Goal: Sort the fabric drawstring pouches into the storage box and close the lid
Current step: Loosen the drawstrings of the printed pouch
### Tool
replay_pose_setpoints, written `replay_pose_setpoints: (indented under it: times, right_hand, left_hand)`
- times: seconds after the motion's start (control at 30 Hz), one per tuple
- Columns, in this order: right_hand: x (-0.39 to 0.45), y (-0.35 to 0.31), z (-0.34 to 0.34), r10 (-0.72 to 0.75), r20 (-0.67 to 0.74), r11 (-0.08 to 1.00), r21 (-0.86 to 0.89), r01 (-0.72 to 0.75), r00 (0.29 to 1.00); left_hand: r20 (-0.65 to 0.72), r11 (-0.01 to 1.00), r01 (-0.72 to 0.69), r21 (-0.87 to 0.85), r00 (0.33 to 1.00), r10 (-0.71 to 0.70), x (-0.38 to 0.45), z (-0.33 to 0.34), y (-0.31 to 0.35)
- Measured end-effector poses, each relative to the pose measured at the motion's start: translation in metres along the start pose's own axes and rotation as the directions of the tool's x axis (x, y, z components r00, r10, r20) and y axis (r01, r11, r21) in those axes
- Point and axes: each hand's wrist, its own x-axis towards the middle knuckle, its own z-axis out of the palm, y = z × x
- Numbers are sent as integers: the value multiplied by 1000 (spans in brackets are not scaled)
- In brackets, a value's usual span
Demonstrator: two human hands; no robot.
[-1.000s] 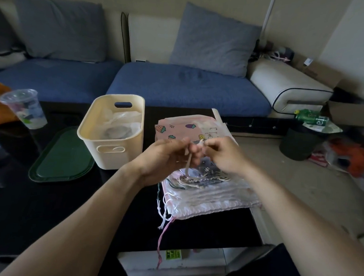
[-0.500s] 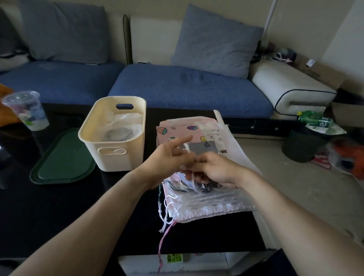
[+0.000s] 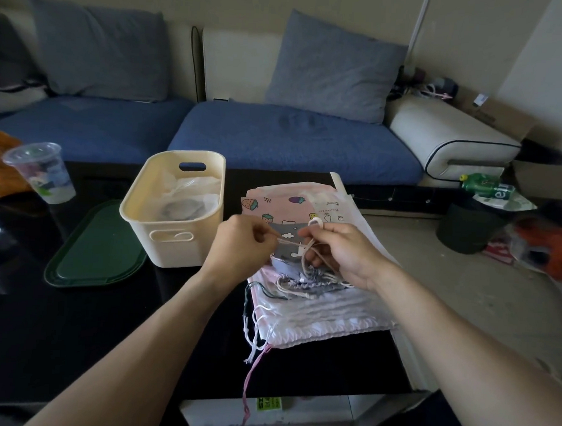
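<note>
A stack of fabric drawstring pouches (image 3: 318,306) lies on the black table, white ones at the bottom, a pink fruit-print one (image 3: 273,201) behind. On top is a small grey cloud-print pouch (image 3: 290,241). My left hand (image 3: 243,246) pinches one end of its cream drawstring (image 3: 291,242). My right hand (image 3: 342,250) holds the other loops of the cord above the pouch. The cream storage box (image 3: 173,209) stands open to the left with a clear plastic bag inside. Its green lid (image 3: 93,254) lies flat beside it.
A plastic cup (image 3: 40,172) stands at the table's far left by an orange bag (image 3: 1,161). A blue sofa with grey cushions runs behind the table. On the floor to the right are a dark bin (image 3: 467,229), a green bottle (image 3: 487,188) and litter.
My hands have drawn apart and pulled the cream drawstring taut between them. My left hand went from open fingers to a pinch on the cord. The right hand rose slightly.
</note>
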Motion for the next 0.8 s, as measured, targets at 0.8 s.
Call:
replay_pose_setpoints:
  times: [0.8]
  right_hand:
    - [-9,-6,8,-55,38,997,-43,57,998]
  left_hand:
    - [145,984,-142,-106,977,156,-16,32,17]
